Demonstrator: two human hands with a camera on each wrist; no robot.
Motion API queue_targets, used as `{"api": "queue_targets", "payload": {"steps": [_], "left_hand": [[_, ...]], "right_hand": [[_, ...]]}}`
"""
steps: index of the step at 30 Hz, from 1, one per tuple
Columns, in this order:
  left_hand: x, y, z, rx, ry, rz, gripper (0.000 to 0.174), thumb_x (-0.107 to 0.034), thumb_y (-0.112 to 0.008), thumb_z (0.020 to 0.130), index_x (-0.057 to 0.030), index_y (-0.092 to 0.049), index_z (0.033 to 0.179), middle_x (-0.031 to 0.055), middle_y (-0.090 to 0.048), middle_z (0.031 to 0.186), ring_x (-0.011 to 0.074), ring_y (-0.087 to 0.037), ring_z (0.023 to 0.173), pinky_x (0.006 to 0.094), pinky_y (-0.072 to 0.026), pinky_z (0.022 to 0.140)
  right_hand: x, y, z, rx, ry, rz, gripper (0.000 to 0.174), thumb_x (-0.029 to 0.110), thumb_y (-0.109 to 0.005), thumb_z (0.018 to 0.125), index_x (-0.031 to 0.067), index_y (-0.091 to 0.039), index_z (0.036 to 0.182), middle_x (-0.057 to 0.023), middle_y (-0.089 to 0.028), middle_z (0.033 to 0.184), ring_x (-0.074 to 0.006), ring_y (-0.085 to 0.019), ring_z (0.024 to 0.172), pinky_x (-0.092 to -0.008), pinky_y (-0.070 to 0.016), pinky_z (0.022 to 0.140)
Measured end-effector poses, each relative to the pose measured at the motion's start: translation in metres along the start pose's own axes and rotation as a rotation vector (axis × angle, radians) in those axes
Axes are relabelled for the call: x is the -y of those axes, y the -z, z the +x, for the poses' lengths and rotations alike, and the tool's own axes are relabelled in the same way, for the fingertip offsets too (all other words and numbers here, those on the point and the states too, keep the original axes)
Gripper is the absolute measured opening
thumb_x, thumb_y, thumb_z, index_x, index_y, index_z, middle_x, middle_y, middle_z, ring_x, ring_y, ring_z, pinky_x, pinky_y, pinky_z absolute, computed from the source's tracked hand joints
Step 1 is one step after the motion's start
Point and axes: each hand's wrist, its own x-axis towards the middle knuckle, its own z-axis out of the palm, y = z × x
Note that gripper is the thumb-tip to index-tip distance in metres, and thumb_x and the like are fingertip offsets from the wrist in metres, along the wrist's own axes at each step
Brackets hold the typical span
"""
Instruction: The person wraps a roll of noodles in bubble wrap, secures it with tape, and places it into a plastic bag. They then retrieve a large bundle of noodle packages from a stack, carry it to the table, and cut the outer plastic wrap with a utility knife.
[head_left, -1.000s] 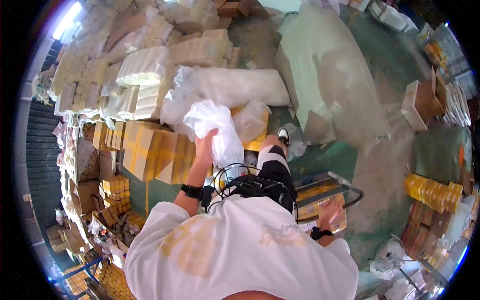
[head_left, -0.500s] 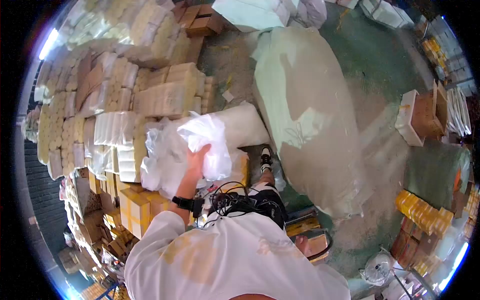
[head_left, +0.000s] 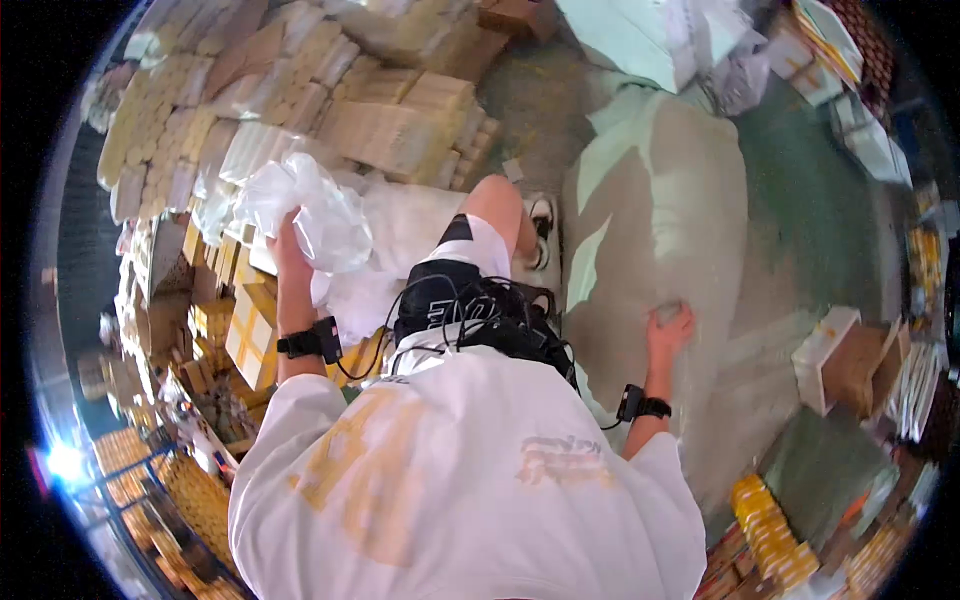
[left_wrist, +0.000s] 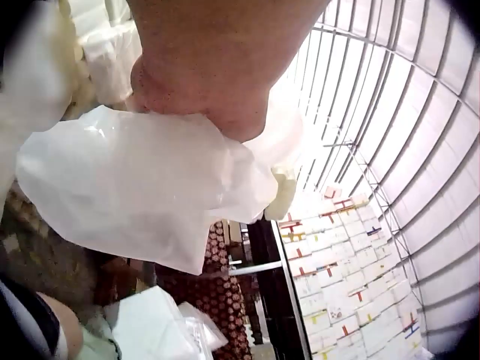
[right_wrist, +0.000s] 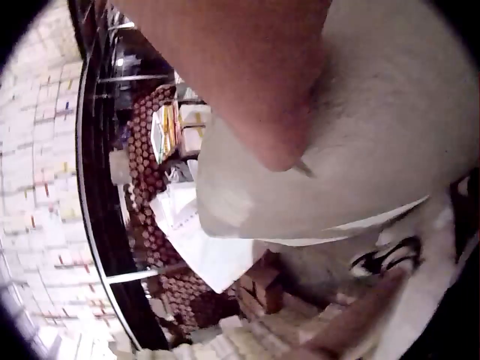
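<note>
My left hand (head_left: 285, 240) grips a crumpled white plastic bag (head_left: 305, 215), held up over wrapped white bundles at the left. In the left wrist view the same bag (left_wrist: 142, 195) bulges out beneath the hand (left_wrist: 210, 90). My right hand (head_left: 670, 328) rests with its fingers on a big pale sack (head_left: 650, 230) lying on the floor at the right. The right wrist view shows that hand (right_wrist: 262, 105) pressed against the sack's rough fabric (right_wrist: 390, 120).
Stacks of wrapped cream packs (head_left: 390, 125) and yellow cartons (head_left: 250, 335) crowd the left side. My raised knee and a shoe (head_left: 541, 225) are in the middle. An open brown box (head_left: 845, 365) and yellow packs (head_left: 770, 520) lie on the green floor at the right.
I have turned and stepped right. My left hand swung the plastic bag out to the left. My right hand left the trolley and came onto the big sack.
</note>
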Motion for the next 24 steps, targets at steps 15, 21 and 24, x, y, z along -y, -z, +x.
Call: {"api": "queue_targets", "payload": {"steps": [15,21,24], "left_hand": [[0.082,0.144,0.143,0.076,0.054,0.644,0.051,-0.039,-0.068,0.089,0.0004,-0.066,0.121,0.0089,-0.067,0.109,0.0197,-0.063,0.096,0.0343,-0.0502,0.086],[0.267,0.155,0.298,-0.15,0.361,0.643,0.082,-0.035,-0.083,0.071,0.0017,-0.051,0.138,0.0135,-0.068,0.117,0.0286,-0.065,0.103,0.0422,-0.0518,0.091],[0.315,0.154,0.335,-0.029,0.228,1.341,0.102,-0.04,-0.084,0.066,0.0063,-0.039,0.145,0.0246,-0.06,0.132,0.0354,-0.06,0.122,0.0417,-0.0476,0.104]], "right_hand": [[0.031,-0.028,-0.001,-0.017,-0.27,-0.364,0.08,0.037,-0.073,0.07,0.0048,-0.046,0.137,-0.0189,-0.051,0.134,-0.0392,-0.048,0.125,-0.0534,-0.0407,0.102],[0.048,-0.07,0.043,0.622,-0.371,-0.524,0.066,0.037,-0.072,0.074,0.0059,-0.051,0.129,-0.017,-0.055,0.126,-0.0364,-0.055,0.114,-0.0509,-0.0447,0.095],[0.13,-0.083,0.096,0.963,-0.238,-0.331,0.055,0.035,-0.071,0.078,0.0066,-0.054,0.122,-0.015,-0.058,0.121,-0.0339,-0.057,0.109,-0.0491,-0.046,0.092]]}}
